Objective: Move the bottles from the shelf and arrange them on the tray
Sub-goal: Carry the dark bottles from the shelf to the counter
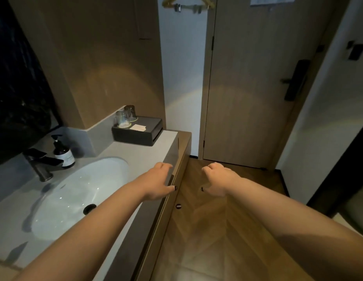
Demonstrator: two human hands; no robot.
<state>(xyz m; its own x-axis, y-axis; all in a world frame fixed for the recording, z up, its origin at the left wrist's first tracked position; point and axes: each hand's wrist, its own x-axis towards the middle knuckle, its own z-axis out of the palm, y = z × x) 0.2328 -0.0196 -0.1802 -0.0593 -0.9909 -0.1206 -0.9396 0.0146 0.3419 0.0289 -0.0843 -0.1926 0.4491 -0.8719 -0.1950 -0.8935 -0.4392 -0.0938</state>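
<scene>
Both arms reach forward at mid-frame, bare and carrying nothing. Left hand [158, 181] hangs over the front edge of the grey vanity counter [140, 153], fingers loosely curled downward, gripping nothing; right hand [216, 180] is level with it over the herringbone wood floor [207, 230], fingers likewise slack and empty, the two hands well apart. Judged as a ready posture between steps, not a grasp. Task items: the only bottle in view is a dark pump bottle [63, 152] with a pale label, upright at left of frame, just beside the dark faucet [39, 163] behind the white basin [79, 197]. A black tray-like box [137, 133] sits at the counter's far end, centre frame, holding two upturned glasses [124, 117] and a small white card [137, 127]. No shelf with bottles is visible (it may lie outside the frame; cannot tell), so the task looks barely begun or paused. Surroundings: dark mirror panel at upper left, closed wooden door [257, 88] with a black lock plate at right, a hanger at top centre. Obstacles: the glasses occupy the tray's back left, leaving little open surface; the faucet spout crowds the pump bottle on its left side, so a reach from the right looks easiest.
</scene>
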